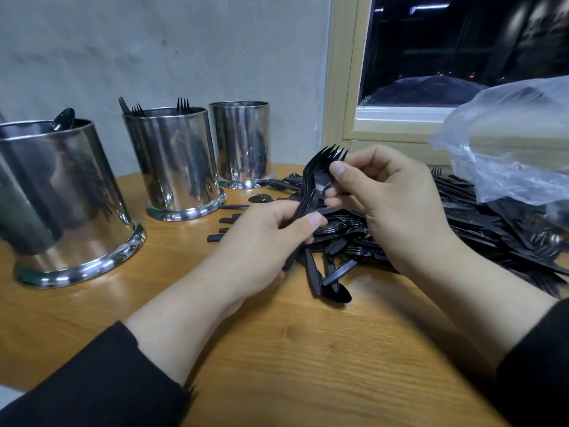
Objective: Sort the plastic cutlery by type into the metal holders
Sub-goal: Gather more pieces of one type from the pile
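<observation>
Forks (314, 186) sit bunched in the left hand (264, 241), the right hand (385, 198) pinching their heads. Beyond the left hand, three holders (172, 161) stay nearly empty; under the right, the pile (462, 220) remains large.

The work surface is a round wooden table (292, 349) with a glossy, light-brown grain finish. Behind it stands a grey, mottled concrete wall (160, 50). To the right, a window (462, 47) in a pale cream frame (341, 72) shows darkness outside with a few small distant lights.
</observation>
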`<move>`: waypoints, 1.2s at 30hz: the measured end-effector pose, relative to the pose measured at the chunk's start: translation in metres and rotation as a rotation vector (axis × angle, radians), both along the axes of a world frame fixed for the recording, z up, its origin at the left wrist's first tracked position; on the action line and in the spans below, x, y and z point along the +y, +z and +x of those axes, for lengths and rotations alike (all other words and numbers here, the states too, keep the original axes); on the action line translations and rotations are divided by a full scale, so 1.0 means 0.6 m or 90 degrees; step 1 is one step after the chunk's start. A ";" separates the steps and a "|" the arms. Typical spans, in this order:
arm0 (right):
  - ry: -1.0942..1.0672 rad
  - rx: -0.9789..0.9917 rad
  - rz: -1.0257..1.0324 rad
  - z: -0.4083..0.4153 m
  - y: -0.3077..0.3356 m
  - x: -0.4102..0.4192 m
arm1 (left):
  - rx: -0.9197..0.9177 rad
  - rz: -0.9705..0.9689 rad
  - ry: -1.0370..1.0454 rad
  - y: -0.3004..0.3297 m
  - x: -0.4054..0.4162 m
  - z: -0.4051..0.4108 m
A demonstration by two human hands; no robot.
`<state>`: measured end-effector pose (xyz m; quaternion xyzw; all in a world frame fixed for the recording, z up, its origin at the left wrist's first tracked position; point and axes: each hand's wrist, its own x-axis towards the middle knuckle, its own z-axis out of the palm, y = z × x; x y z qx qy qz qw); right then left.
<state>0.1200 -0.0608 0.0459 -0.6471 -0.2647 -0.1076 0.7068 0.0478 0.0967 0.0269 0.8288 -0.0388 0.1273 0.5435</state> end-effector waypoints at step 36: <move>-0.095 -0.101 -0.778 0.074 -0.026 -0.061 | -0.026 -0.100 0.136 -0.005 0.016 0.011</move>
